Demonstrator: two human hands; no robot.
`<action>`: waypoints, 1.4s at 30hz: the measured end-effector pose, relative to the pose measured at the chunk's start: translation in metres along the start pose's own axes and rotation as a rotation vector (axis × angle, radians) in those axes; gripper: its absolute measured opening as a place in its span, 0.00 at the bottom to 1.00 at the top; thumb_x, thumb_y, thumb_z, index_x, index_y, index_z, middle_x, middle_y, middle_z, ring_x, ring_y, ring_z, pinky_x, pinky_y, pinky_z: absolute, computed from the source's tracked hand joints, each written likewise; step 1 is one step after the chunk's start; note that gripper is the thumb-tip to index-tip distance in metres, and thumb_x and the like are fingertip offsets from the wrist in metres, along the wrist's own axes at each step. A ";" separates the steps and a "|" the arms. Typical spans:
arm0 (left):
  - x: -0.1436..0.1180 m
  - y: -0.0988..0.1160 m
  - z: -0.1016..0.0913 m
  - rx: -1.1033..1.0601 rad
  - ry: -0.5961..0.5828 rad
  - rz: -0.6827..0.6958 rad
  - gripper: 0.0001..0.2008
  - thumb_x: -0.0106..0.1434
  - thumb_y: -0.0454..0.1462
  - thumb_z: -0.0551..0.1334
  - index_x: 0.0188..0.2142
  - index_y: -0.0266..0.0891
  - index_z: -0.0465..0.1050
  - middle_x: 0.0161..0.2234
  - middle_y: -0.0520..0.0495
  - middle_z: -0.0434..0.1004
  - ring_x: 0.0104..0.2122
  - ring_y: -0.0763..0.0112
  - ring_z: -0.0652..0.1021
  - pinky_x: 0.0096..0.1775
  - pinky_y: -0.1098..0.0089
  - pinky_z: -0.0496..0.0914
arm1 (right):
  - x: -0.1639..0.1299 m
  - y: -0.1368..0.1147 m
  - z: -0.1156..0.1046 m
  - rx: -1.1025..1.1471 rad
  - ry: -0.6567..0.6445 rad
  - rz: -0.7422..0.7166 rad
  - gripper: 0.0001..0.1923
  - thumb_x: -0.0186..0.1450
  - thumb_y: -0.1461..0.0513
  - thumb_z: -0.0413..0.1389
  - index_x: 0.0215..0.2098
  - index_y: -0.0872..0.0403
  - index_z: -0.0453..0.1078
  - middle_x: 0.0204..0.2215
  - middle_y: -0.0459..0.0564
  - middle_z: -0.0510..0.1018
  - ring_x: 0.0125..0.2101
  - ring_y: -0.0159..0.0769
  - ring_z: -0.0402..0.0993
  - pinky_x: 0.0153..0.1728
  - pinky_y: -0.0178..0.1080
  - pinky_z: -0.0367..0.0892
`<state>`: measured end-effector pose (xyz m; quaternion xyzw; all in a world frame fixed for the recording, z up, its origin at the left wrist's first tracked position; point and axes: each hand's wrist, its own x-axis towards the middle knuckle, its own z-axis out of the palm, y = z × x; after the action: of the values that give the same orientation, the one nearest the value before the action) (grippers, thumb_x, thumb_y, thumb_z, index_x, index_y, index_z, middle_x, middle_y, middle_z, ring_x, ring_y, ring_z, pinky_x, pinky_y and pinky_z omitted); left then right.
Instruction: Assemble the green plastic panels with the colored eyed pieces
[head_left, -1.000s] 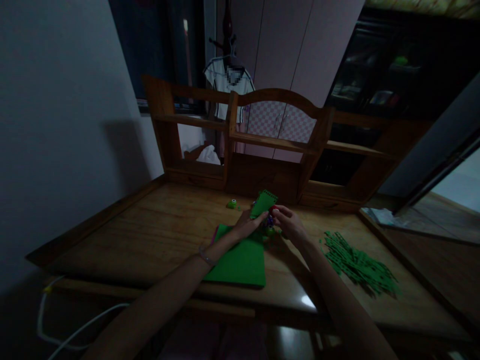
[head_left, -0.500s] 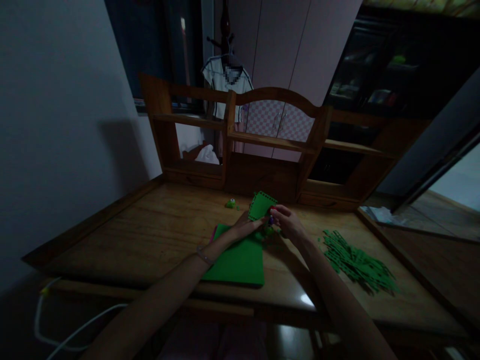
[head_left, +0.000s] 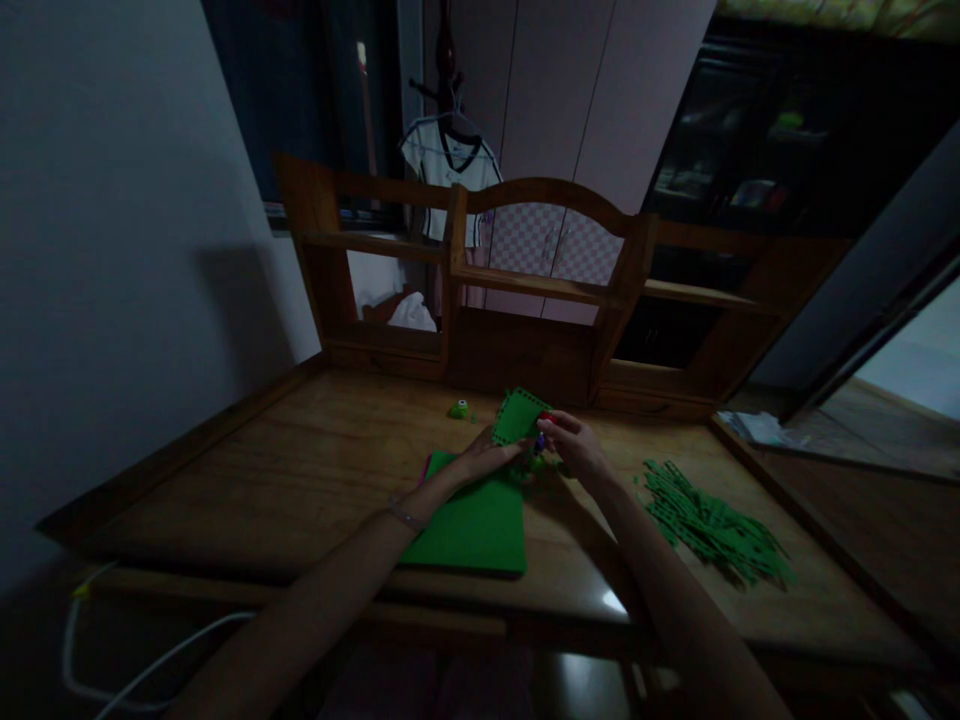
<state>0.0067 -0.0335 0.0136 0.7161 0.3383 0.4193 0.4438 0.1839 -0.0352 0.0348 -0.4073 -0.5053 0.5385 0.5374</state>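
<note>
My left hand (head_left: 480, 460) pinches a small green paper sheet (head_left: 519, 415) with punched edges and holds it tilted above the wooden desk (head_left: 300, 470). Against the sheet's right edge, my right hand (head_left: 574, 445) grips a small red and purple punch tool (head_left: 544, 425). Both hands meet just over the far end of a stack of plain green paper sheets (head_left: 472, 525) lying flat on the desk. The room is dim and fine detail of the tool is hard to make out.
A pile of several cut green paper strips (head_left: 712, 530) lies to the right. A small green punch (head_left: 458, 409) sits near the wooden shelf unit (head_left: 540, 290) at the desk's back. A white cable (head_left: 150, 660) hangs below the front edge at left. A wall stands to the left.
The punched green sheet has turned slightly in my hands and sits a little further left. Both hands stay together at the same spot; the view has shifted slightly.
</note>
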 end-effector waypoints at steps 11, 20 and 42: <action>-0.004 0.010 0.001 0.008 0.007 -0.061 0.18 0.58 0.46 0.59 0.39 0.34 0.75 0.34 0.45 0.77 0.33 0.67 0.75 0.39 0.68 0.70 | -0.001 0.000 -0.002 -0.030 -0.069 -0.024 0.16 0.49 0.55 0.66 0.33 0.52 0.71 0.24 0.43 0.70 0.21 0.26 0.62 0.21 0.30 0.56; -0.002 0.000 0.001 0.021 0.024 -0.036 0.20 0.58 0.48 0.58 0.40 0.35 0.74 0.37 0.45 0.77 0.35 0.64 0.75 0.41 0.66 0.69 | 0.000 0.003 -0.002 -0.054 -0.047 -0.026 0.16 0.48 0.54 0.66 0.32 0.52 0.71 0.23 0.42 0.71 0.20 0.26 0.62 0.21 0.31 0.55; -0.004 0.002 0.003 0.006 0.043 -0.068 0.17 0.55 0.47 0.60 0.38 0.37 0.75 0.33 0.46 0.78 0.38 0.62 0.76 0.42 0.64 0.70 | 0.000 0.001 -0.001 -0.059 -0.052 -0.017 0.17 0.48 0.54 0.66 0.32 0.52 0.70 0.25 0.43 0.72 0.21 0.27 0.64 0.22 0.31 0.56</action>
<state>0.0077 -0.0387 0.0137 0.6963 0.3729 0.4184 0.4484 0.1851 -0.0352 0.0337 -0.4049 -0.5381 0.5291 0.5163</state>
